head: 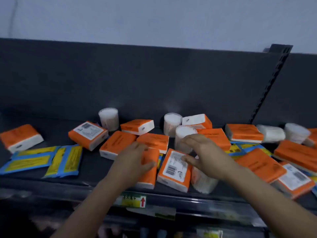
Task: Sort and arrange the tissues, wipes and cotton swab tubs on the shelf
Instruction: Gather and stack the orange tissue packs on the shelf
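Note:
Orange tissue packs lie scattered across the dark shelf (89, 170). My left hand (133, 159) grips one orange pack (149, 170) at the front middle, thumb on its right face. My right hand (204, 152) hovers with spread fingers above a label-up orange pack (175, 170) and in front of an upright cotton swab tub (184, 136). A tub lying on its side (203, 182) sits under my right wrist. Two more upright tubs (109, 118) (172, 123) stand at the back. Blue-and-yellow wipe packs (65, 161) lie at the front left.
More orange packs (244, 133) and tipped tubs (297, 133) crowd the right side, with wipe packs (240, 149) half buried beneath. The shelf's front rail carries a price tag with a red arrow (133, 200). A dark back panel (137, 79) closes the rear.

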The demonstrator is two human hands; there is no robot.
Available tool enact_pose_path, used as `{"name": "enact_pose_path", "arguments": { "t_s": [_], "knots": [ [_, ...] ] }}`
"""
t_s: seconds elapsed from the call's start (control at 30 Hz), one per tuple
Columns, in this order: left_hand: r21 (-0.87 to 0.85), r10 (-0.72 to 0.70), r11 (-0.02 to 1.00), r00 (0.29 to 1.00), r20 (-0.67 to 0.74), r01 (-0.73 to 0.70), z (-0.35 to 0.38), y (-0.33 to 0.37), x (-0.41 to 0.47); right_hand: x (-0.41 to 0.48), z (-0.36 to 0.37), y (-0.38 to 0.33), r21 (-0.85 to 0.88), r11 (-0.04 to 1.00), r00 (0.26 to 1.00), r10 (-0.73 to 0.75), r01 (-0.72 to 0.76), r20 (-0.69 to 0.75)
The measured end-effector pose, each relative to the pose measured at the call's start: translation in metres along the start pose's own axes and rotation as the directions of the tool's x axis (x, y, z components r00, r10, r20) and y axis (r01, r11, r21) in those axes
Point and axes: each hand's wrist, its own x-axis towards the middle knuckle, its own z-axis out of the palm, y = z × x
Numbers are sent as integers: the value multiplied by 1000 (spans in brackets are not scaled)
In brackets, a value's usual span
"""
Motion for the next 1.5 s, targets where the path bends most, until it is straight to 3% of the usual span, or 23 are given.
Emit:
{"name": "enact_pose_path", "arguments": {
  "t_s": [0.17, 0.23, 0.4, 0.5, 0.6, 0.7, 0.83, 0.9, 0.97, 1.03, 1.13, 1.23, 1.33, 1.4, 1.5],
  "knots": [
    [297, -196, 944, 969, 152, 145, 17, 12, 9, 20, -2, 25, 40, 999, 1000, -24, 24, 1],
    [342, -265, 919, 950, 169, 195, 21, 14, 13, 28, -1, 35, 58, 998, 1000, -28, 28, 5],
    [107, -383, 924, 889, 250, 368, 21, 9, 15, 43, 2, 59, 88, 993, 996, -75, 78, -42],
    [-91, -373, 911, 899, 230, 401, 20, -2, 15, 51, 4, 73, 133, 989, 980, -45, 71, -192],
    [-227, -385, 877, 902, 197, 424, 16, -6, 18, 61, 3, 90, 102, 995, 942, 20, 15, -335],
    [-255, -435, 836, 870, 230, 486, 8, -4, 27, 71, 3, 107, 47, 994, 947, 107, -97, -302],
    [-225, -313, 912, 936, 162, 344, -10, 8, 46, 82, 7, 121, 50, 981, 974, 194, -189, -119],
    [-348, -262, 894, 959, 104, 282, -19, 15, 57, 87, 8, 124, 71, 973, 973, 225, -220, -59],
    [-554, -250, 798, 967, 55, 238, -23, 20, 70, 94, 11, 127, 78, 968, 970, 241, -238, -31],
    [-699, -212, 696, 977, 16, 163, -25, 23, 82, 100, 12, 128, 99, 960, 963, 266, -261, -34],
    [-722, -120, 689, 992, -23, 67, -26, 24, 97, 100, 8, 127, 214, 939, 936, 308, -270, -169],
    [-743, -60, 670, 997, -44, 7, -28, 24, 115, 92, -5, 128, 500, 822, 842, 455, -272, -290],
    [-745, -39, 667, 999, -36, -1, -22, 28, 132, 78, -20, 127, 769, 595, 751, 612, -231, -248],
    [-757, -28, 653, 999, -27, -3, -17, 36, 140, 65, -27, 129, 826, 518, 702, 673, -224, -232],
    [-804, -5, 594, 1000, 25, 23, -8, 54, 150, 40, -37, 133, 837, 499, 678, 697, -225, -233]
  ]
}}
